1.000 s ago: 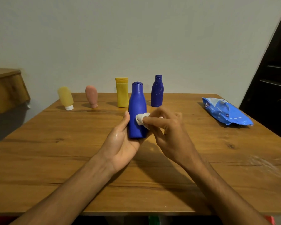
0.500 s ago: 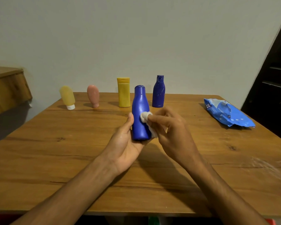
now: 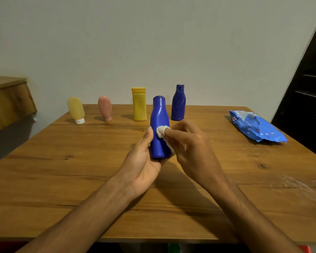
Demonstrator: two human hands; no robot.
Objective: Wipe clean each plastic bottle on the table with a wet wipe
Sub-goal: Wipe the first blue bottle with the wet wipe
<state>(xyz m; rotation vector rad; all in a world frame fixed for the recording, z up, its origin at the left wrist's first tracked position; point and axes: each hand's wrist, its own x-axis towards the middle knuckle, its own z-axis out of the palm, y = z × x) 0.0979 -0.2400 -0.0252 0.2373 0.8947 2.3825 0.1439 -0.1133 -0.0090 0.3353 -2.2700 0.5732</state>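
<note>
Left grip: left hand (image 3: 142, 161) wrapped round the lower body of the blue bottle (image 3: 160, 117), thumb up its left flank, other fingers hidden behind it.
Right grip: right hand (image 3: 190, 148) pinching a bunched white wet wipe (image 3: 161, 131), pressed to the bottle's front face just above the left thumb tip.
Task's thing: in hand, base seated against the left palm, apparently lifted off the table (image 3: 62, 170).
Long axis: near upright, cap end pointing up and away from the left grip.
Relation that counts: wipe at mid-body, so shoulder, neck and cap lie above the right grip and the base below it, under the left fingers.
Nearer hand: right one for the strokes; left one only for turning the bottle, by my reading.
Next stroke, judged: along the long axis toward the cap, or a twist from the left wrist to bring the back face round.
Bottles, counted: five: the held one, plus four beyond both grips: dark blue bottle (image 3: 178, 103), yellow bottle (image 3: 139, 105), pink bottle (image 3: 105, 108), pale yellow bottle (image 3: 76, 110).
Row's stance: first two cap up, last two standing on their caps.
Wipes: one in the grip.
Packs: one blue wipes pack (image 3: 255, 127), well off to the right of the right hand.
</note>
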